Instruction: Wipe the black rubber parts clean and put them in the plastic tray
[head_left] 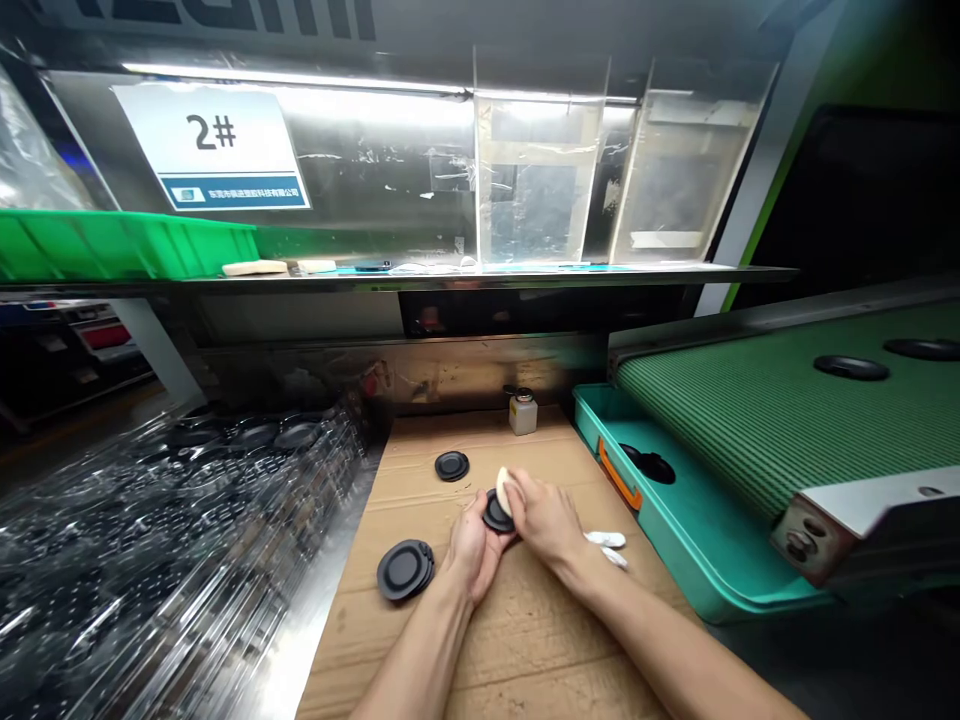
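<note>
My left hand [471, 545] is closed around the edge of a round black plastic lid [496, 513], held up over a sheet of cardboard [540, 640]. Pinched in my right hand [546, 520] is a cream-coloured pad [503, 490], pressed against the lid's face. To the left lies a stack of black lids [405, 570]. Farther back another black lid [451, 465] rests on the cardboard. A small white bottle [523, 411] stands at the back. Beside my right wrist are white scraps [606, 540] whose kind I cannot make out.
Clear plastic trays with black parts [247, 480] fill the left side. On the right, a teal bin [690, 560] sits under a green conveyor belt [750, 400] carrying black discs [851, 367]. A metal shelf [450, 283] with a green tray [127, 245] crosses above the bench.
</note>
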